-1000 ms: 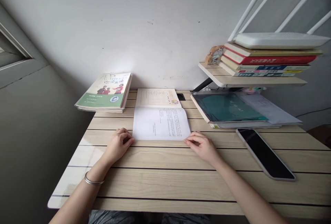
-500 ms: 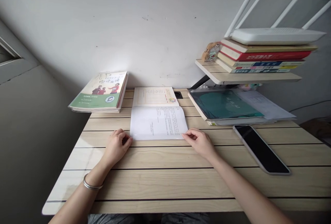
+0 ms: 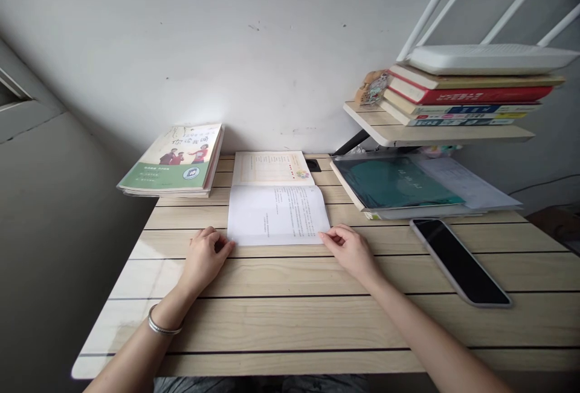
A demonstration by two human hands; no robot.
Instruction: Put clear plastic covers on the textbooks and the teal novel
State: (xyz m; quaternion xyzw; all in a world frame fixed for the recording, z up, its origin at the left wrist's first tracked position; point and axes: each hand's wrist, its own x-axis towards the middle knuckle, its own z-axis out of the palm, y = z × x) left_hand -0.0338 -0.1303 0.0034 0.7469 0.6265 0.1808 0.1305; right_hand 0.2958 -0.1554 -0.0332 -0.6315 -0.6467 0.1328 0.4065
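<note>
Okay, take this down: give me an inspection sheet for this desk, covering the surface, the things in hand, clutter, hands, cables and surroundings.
Surface: pale wood-grain desk with dark slat lines; no damage seen.
Job's things: open white-paged book lies flat, centred.
Clutter: green-and-cream paperback stack back left; teal-covered folder back right; black smartphone in a pale case right.
Hands: left hand rests at the book's lower-left corner; right hand has fingers at the lower-right corner.
Cables: thin dark cable along the right wall.
Surroundings: grey-white wall; wooden shelf holding books and a white router.
</note>
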